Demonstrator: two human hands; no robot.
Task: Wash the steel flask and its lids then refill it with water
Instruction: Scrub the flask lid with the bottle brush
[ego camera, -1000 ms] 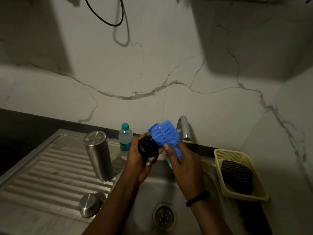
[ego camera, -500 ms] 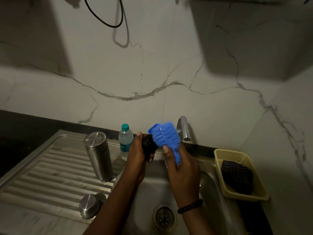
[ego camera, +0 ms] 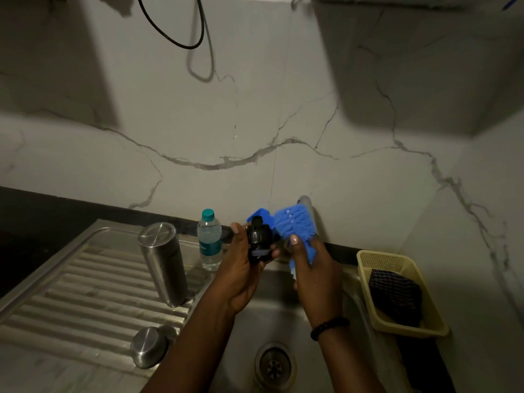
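Scrubbing over the sink (ego camera: 286,313) so runoff drains: left hand (ego camera: 241,273) has its grip closed on the black inner lid (ego camera: 257,241), right hand (ego camera: 314,276) grips the blue brush (ego camera: 293,226) against it; steel flask (ego camera: 163,262) inverted on the drainboard (ego camera: 85,287), steel cap (ego camera: 149,346) beside.

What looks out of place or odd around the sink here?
Nothing stands out. The steel flask stands inverted on the drainboard, steel cap beside it; the left hand holds the black inner lid, the right hand the blue brush.
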